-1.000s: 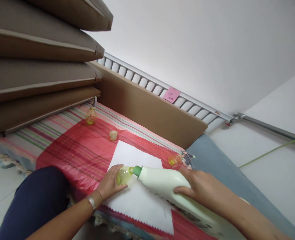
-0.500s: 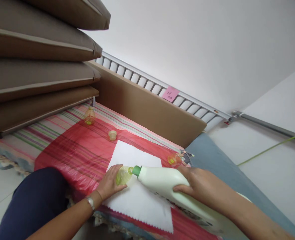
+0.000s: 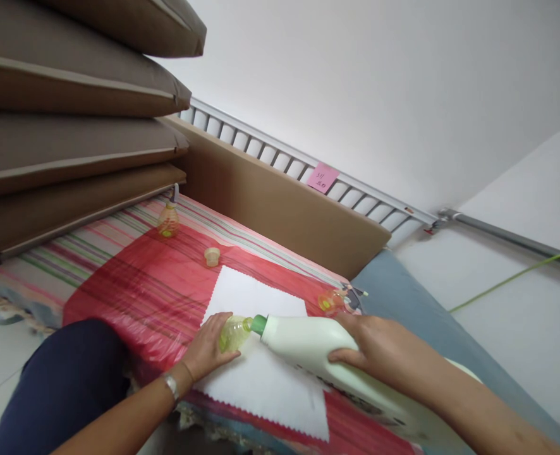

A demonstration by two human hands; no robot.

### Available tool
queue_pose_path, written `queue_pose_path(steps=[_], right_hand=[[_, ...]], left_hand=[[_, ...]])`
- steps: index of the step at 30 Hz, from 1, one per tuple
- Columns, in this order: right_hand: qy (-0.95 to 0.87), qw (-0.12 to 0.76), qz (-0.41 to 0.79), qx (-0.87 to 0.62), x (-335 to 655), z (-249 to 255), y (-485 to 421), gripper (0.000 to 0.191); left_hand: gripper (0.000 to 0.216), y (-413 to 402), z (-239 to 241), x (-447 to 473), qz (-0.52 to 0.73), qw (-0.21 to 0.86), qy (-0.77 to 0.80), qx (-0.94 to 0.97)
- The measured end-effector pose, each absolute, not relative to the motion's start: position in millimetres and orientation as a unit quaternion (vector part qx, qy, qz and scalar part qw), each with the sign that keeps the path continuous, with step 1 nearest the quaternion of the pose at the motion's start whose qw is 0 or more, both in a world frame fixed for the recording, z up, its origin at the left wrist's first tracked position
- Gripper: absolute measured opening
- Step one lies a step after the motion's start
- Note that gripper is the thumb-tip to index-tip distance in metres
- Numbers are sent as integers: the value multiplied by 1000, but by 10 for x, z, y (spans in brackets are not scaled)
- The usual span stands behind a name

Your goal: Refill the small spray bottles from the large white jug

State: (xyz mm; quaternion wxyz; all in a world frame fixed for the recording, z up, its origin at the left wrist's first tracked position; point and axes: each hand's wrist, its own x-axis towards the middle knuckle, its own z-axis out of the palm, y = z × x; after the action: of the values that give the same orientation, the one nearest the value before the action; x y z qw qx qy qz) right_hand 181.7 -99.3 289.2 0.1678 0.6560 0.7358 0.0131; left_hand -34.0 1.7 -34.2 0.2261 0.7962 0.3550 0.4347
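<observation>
Spill looks main risk: green spout [image 3: 259,325] sits at mouth of tilted small clear bottle [image 3: 234,335]; either hand drifting could wet white cloth [image 3: 275,392]. Left grip [image 3: 210,347] closed round small clear bottle, at its two o'clock; right grip [image 3: 372,344] clasps pale green bottle [image 3: 303,338], spout toward nine o'clock.

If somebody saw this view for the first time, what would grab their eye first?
Probably the big bottle in the right hand, its green spout at the mouth of the small bottle in the left hand. Next, the bright red sheet spread over the striped cloth below. Then the pink note on the radiator behind.
</observation>
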Motion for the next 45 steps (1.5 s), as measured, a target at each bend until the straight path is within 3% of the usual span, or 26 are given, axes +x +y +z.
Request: queue_pose_path(steps=[45], right_hand=[[746, 151, 17, 648, 1802, 2930, -980, 28]], left_hand=[[74, 11, -304, -343, 440, 231, 354, 792]])
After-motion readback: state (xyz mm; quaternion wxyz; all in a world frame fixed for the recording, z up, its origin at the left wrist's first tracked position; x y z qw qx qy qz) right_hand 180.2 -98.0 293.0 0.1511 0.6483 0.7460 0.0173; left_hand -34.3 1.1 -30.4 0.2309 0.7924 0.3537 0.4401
